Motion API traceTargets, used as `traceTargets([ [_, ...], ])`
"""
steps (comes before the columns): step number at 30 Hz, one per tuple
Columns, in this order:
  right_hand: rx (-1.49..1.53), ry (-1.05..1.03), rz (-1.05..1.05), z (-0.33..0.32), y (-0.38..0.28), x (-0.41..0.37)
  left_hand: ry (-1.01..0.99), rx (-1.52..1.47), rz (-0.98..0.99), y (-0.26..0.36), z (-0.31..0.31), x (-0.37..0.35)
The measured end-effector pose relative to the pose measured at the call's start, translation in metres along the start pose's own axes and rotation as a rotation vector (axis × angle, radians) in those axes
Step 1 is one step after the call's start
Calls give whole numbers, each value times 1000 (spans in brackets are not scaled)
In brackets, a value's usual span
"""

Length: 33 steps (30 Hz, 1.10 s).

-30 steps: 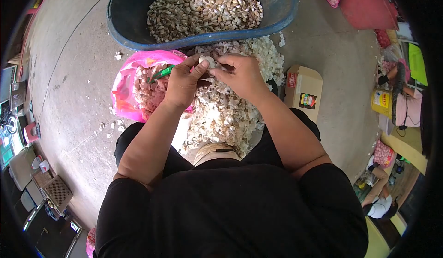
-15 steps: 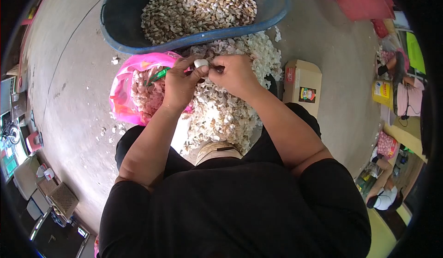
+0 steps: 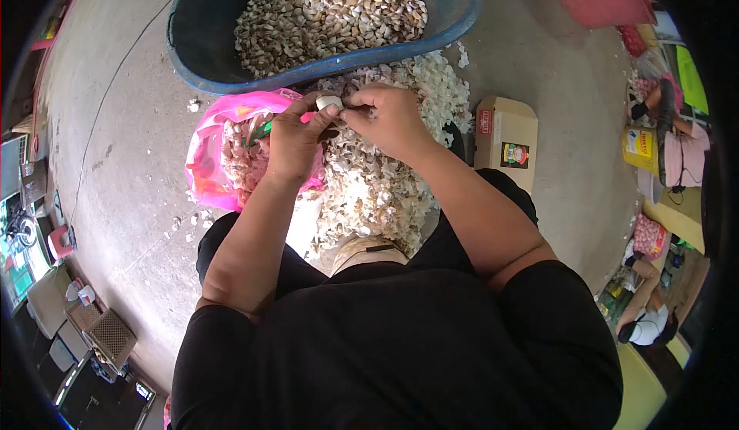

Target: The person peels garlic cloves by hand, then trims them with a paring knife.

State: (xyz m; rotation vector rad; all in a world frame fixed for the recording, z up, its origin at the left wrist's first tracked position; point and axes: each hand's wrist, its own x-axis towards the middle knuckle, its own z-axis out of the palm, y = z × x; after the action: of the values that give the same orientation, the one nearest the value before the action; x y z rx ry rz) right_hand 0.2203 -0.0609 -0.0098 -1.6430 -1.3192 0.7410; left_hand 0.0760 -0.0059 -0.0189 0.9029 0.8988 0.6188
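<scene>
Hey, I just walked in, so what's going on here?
Someone seated is working on what looks like a piece of garlic. The left hand holds it, and the right hand works close against it. A pile of papery skins lies between the knees, beside a pink bag. Beyond, a blue tub holds many loose cloves.

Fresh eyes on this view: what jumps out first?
Probably the big blue tub of cloves at the top. Next, the bright pink bag at left and the heap of pale skins beside it. Over them, the left hand pinches a white piece, the right hand close by it.
</scene>
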Motion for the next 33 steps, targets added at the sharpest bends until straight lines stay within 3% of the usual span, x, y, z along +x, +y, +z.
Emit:
traceTargets([
  [5,-148,20,-46,2,1,-2,31,330,169,-6,0,2],
  [8,-231,29,-34,3,4,-3,14,418,156,-6,2,1],
  [10,-280,24,14,1,16,1,-19,196,42,-1,8,-4],
  [13,-367,-39,291,-8,25,9,-27,-15,-58,0,7,-4],
  [14,-379,-30,214,-8,27,7,-19,-67,-77,1,5,-2],
  [17,22,-18,179,-3,12,4,-6,-127,-98,3,-1,-2],
  [20,130,-132,113,0,2,0,1,-162,-140,5,-3,-2],
  [23,293,-125,382,6,26,8,43,-268,-163,7,-1,-3],
  [26,270,-143,72,5,4,2,-3,-321,-141,1,-1,-2],
  [33,-20,-275,-11,-6,-9,3,7,167,-168,12,3,-4],
])
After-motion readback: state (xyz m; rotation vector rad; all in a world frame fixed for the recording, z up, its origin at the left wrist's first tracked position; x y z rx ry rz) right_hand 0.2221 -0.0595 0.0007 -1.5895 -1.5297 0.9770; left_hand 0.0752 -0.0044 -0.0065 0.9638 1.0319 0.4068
